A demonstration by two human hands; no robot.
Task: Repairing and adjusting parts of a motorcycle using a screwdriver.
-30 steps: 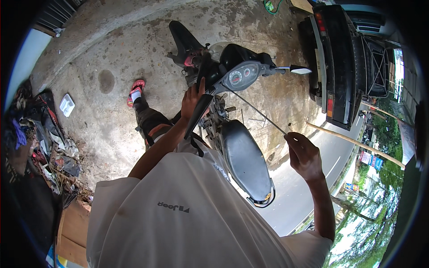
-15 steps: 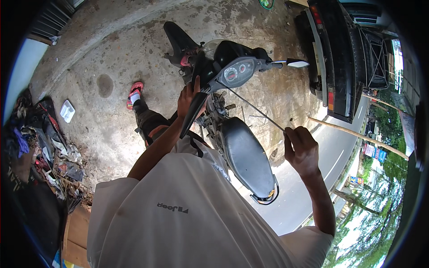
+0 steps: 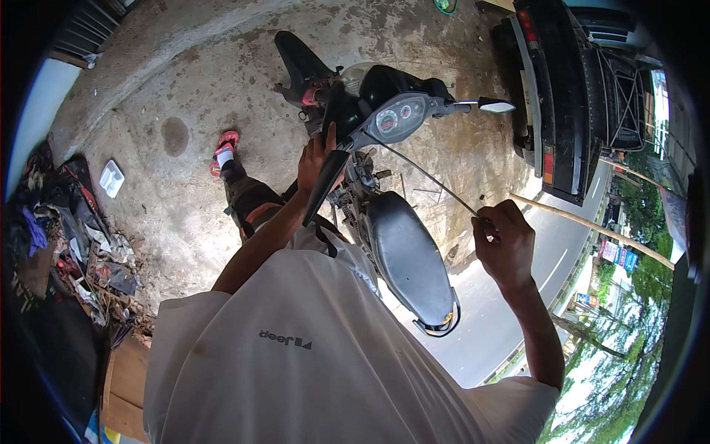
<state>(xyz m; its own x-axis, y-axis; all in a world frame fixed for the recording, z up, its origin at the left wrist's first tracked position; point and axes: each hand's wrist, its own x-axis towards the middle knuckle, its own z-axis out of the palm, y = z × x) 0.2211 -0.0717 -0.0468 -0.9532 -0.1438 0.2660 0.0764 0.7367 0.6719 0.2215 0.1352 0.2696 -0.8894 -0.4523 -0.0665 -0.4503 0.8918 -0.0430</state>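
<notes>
A black motorcycle stands before me, its round-dialled instrument cluster [image 3: 399,118] facing up and its long black seat [image 3: 410,244] nearer my body. My left hand [image 3: 316,164] is at the left end of the handlebar, fingers curled up around it against the black front cover. The left mirror [image 3: 325,189] hides part of that hand and the grip. A thin dark cable [image 3: 429,175] slants from beside the cluster out over the right side. Its free end is pinched between the thumb and fingers of my right hand [image 3: 505,240], raised right of the seat.
A dark truck [image 3: 566,103] is parked at the far right, near a wooden pole [image 3: 592,226]. Grey road [image 3: 481,333] lies beyond the seat. On the left are a heap of scraps [image 3: 96,259] and a white foam box [image 3: 112,178]. My red sandal [image 3: 225,152] rests on concrete.
My right hand has shifted slightly right and downward with the cable end, and the cable now bows a little. The front of the motorcycle has turned slightly right, my left hand moving with it.
</notes>
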